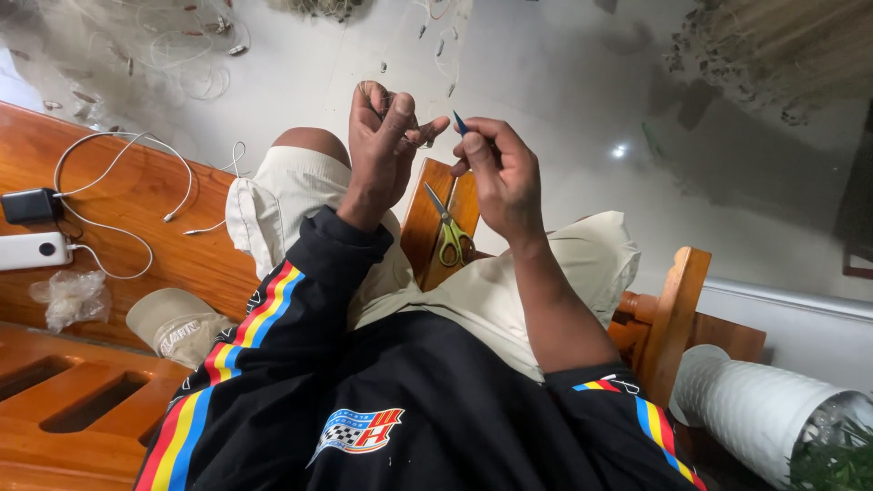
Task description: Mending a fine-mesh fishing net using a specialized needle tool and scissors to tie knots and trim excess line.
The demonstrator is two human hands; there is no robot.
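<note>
My left hand point(386, 136) is raised in front of me, fingers pinched on thin, pale netting line that loops over its top. My right hand point(498, 173) is close beside it, gripping a small blue netting needle point(460, 123) whose tip points toward the left hand's fingers. The two hands almost touch. Scissors with yellow-green handles point(448, 232) lie on the wooden chair seat point(427, 218) between my knees, just below both hands. A fine fishing net point(182, 50) with small weights is spread on the pale floor beyond.
A wooden bench point(136, 209) at left carries white cables point(118, 173), a black charger point(30, 205), a white power strip point(32, 250), a crumpled plastic bag point(68, 298) and a beige cap point(177, 327). A white ribbed plant pot point(755, 409) stands at lower right.
</note>
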